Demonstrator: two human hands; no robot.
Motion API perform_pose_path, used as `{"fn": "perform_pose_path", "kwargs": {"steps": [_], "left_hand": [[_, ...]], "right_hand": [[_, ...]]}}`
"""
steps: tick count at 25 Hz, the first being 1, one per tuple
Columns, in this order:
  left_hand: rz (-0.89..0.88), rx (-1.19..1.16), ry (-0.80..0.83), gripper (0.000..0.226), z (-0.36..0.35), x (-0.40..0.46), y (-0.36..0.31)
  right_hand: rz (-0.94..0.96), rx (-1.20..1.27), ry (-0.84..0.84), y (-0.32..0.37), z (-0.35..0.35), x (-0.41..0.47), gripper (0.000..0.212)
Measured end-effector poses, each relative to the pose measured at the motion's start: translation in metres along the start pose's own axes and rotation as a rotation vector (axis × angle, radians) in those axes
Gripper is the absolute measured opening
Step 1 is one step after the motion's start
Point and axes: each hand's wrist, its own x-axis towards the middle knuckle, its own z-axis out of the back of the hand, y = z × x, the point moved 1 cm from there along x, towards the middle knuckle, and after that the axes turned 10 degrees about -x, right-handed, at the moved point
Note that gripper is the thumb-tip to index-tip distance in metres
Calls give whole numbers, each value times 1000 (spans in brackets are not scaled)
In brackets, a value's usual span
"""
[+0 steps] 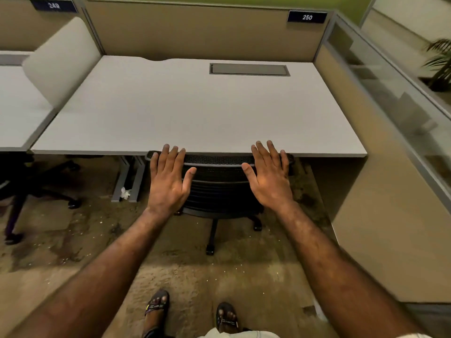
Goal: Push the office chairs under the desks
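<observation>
Office chair [219, 184], black mesh-backed and on castors, stands tucked against the front edge of the grey desk [195, 113], its backrest top just at the desk lip and its seat hidden beneath. Both hands are spread flat, fingers straight, over the top of the backrest: left hand [168, 176] near one corner, right hand [268, 176] near the other (whether the palms actually press the mesh cannot be told). It should roll easily on the carpet; the stiff top rail looks the best place to push, while the mesh would likely give.
</observation>
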Motion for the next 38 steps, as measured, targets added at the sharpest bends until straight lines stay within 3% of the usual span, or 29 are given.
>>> {"fn": "perform_pose_path", "kwargs": {"steps": [8,19,23,31,38], "left_hand": [[81,34,192,77,-10,45,3],[16,190,258,93,-11,45,4],[-10,145,234,99,-2,19,11],[197,28,120,101,44,-69,76],[458,61,60,100,122,-154,207]], "right_hand": [[13,7,64,-12,-6,49,73],[24,30,45,-18,-8,55,73],[12,-5,5,-7,-7,43,74],[326,119,-143,146,-46,12,66],[591,101,-2,349,-104,1,72]]}}
